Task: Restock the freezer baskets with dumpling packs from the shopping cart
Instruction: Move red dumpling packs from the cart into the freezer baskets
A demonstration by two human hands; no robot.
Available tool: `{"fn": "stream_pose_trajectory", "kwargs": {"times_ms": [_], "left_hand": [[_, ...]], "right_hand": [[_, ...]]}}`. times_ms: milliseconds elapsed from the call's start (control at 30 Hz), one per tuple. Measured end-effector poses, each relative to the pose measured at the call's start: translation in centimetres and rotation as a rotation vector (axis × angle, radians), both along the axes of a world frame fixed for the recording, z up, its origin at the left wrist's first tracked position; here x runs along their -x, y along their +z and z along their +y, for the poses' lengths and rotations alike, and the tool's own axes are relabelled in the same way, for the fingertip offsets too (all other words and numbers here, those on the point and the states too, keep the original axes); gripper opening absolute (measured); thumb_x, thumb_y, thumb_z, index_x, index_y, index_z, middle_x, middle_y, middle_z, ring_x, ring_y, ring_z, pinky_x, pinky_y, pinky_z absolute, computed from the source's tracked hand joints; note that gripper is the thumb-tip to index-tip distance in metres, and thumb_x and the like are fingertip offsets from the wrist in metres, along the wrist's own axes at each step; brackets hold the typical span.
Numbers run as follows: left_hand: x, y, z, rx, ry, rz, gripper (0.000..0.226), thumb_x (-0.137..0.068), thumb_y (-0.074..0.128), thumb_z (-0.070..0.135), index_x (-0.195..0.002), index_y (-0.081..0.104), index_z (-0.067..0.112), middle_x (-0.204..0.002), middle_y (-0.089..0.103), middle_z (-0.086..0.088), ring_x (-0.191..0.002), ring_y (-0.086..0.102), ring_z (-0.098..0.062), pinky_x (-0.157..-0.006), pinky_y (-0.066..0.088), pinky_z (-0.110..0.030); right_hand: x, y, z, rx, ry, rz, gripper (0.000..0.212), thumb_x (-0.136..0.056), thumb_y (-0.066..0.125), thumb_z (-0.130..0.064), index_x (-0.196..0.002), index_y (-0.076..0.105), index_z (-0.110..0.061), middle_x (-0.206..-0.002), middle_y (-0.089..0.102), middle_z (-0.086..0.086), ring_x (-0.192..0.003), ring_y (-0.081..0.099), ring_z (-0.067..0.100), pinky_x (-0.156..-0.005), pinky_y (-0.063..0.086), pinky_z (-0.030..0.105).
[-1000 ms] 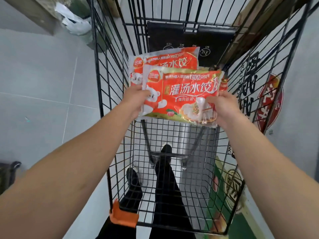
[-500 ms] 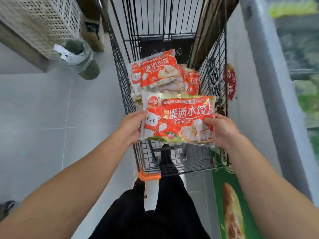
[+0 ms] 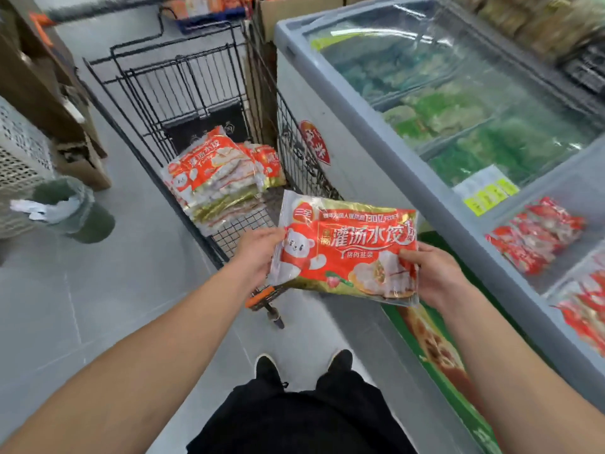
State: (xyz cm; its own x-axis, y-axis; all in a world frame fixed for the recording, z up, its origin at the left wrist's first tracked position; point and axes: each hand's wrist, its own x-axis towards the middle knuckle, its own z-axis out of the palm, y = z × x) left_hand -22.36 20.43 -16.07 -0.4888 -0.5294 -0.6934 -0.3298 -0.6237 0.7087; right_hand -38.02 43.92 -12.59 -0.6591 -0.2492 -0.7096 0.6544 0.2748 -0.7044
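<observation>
Both hands (image 3: 347, 263) gripping dumpling pack (image 3: 350, 250)

Shopping cart (image 3: 183, 93) stands left of freezer (image 3: 376, 165), packs (image 3: 222, 178) inside it

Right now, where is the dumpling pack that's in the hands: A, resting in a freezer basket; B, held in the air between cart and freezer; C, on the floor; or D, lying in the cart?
B: the left hand and right hand grip the dumpling pack by its ends, out of the cart and short of the freezer.

bright even light, edges blurred, glare on freezer lid (image 3: 458, 77).
</observation>
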Motion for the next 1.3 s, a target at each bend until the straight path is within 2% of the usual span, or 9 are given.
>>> {"fn": "stream_pose_trajectory", "kwargs": {"times_ms": [133, 367, 467, 567, 700, 1000, 1100, 1167, 1300], "left_hand": [[3.5, 1.0, 6.0, 0.048, -0.184, 0.018, 0.005, -0.091, 0.070, 0.009, -0.090, 0.069, 0.004, -0.097, 0.074, -0.021, -0.091, 0.072, -0.037, -0.086, 0.058, -0.055], [9.5, 1.1, 18.1, 0.190, -0.464, 0.012, 0.008, -0.090, 0.071, 0.011, -0.095, 0.072, 0.005, -0.093, 0.076, -0.016, -0.083, 0.075, -0.031, -0.082, 0.060, -0.052], [11.7, 0.6, 23.4, 0.246, -0.507, -0.006, 0.011, -0.089, 0.072, 0.010, -0.098, 0.073, 0.004, -0.093, 0.076, -0.014, -0.082, 0.075, -0.028, -0.079, 0.062, -0.047], [13.9, -0.3, 28.4, 0.274, -0.530, -0.033, 0.002, -0.085, 0.076, 0.012, -0.085, 0.076, 0.010, -0.090, 0.077, -0.012, -0.086, 0.075, -0.030, -0.086, 0.059, -0.051], [17.3, -0.6, 34.2, 0.299, -0.596, -0.058, 0.015, -0.089, 0.072, 0.017, -0.075, 0.076, 0.017, -0.087, 0.078, -0.008, -0.086, 0.075, -0.031, -0.086, 0.059, -0.052], [27.2, 0.2, 39.8, 0.406, -0.716, -0.042, 0.013, -0.085, 0.068, 0.012, -0.075, 0.074, 0.007, -0.088, 0.076, -0.016, -0.090, 0.074, -0.033, -0.086, 0.059, -0.053], [31.7, 0.0, 41.4, 0.447, -0.756, -0.033, 0.007, -0.083, 0.068, 0.004, -0.080, 0.073, 0.001, -0.080, 0.074, -0.014, -0.073, 0.073, -0.019, -0.070, 0.062, -0.033], [35.1, -0.4, 42.1, 0.481, -0.825, -0.026, 0.008, -0.081, 0.071, 0.001, -0.085, 0.072, -0.005, -0.076, 0.071, -0.010, -0.064, 0.069, -0.015, -0.058, 0.056, -0.021], [42.9, -2.3, 42.2, 0.539, -0.948, -0.062, 0.023, -0.064, 0.071, 0.017, -0.079, 0.073, 0.000, -0.079, 0.074, -0.013, -0.071, 0.068, -0.021, -0.072, 0.057, -0.040]], "right_hand": [[-0.7, 0.7, 8.5, 0.015, -0.157, 0.013, 0.023, -0.089, 0.058, 0.004, -0.109, 0.069, 0.000, -0.105, 0.075, 0.016, -0.097, 0.072, 0.036, -0.085, 0.056, 0.053], [-0.5, 0.3, 22.6, 0.025, -0.337, 0.048, 0.016, -0.089, 0.059, 0.006, -0.103, 0.068, 0.003, -0.102, 0.074, 0.019, -0.095, 0.072, 0.037, -0.087, 0.056, 0.054], [0.2, 0.0, 28.0, 0.039, -0.362, 0.066, 0.015, -0.090, 0.058, 0.007, -0.101, 0.068, 0.002, -0.097, 0.076, 0.017, -0.090, 0.073, 0.033, -0.084, 0.058, 0.048], [1.3, -0.7, 33.6, -0.005, -0.368, 0.126, 0.020, -0.085, 0.062, 0.009, -0.103, 0.069, 0.006, -0.089, 0.076, 0.015, -0.078, 0.073, 0.027, -0.074, 0.058, 0.037], [3.3, -0.6, 39.6, -0.082, -0.332, 0.188, 0.009, -0.082, 0.069, 0.005, -0.088, 0.072, -0.001, -0.077, 0.076, 0.006, -0.068, 0.072, 0.018, -0.065, 0.054, 0.029], [10.3, -0.7, 44.5, -0.182, -0.350, 0.251, 0.002, -0.083, 0.068, 0.000, -0.083, 0.070, 0.000, -0.073, 0.070, 0.007, -0.063, 0.061, 0.018, -0.060, 0.047, 0.028], [14.0, -1.0, 44.4, -0.210, -0.379, 0.257, 0.009, -0.084, 0.066, 0.000, -0.077, 0.069, -0.006, -0.063, 0.066, -0.002, -0.056, 0.060, 0.010, -0.051, 0.042, 0.021], [17.3, -1.7, 44.1, -0.246, -0.389, 0.248, 0.011, -0.083, 0.067, -0.003, -0.074, 0.068, -0.010, -0.065, 0.068, -0.001, -0.055, 0.060, 0.007, -0.052, 0.042, 0.020], [24.1, -3.9, 43.0, -0.333, -0.435, 0.207, 0.010, -0.077, 0.070, -0.009, -0.084, 0.070, -0.001, -0.080, 0.073, 0.015, -0.070, 0.065, 0.026, -0.064, 0.047, 0.033]]}}
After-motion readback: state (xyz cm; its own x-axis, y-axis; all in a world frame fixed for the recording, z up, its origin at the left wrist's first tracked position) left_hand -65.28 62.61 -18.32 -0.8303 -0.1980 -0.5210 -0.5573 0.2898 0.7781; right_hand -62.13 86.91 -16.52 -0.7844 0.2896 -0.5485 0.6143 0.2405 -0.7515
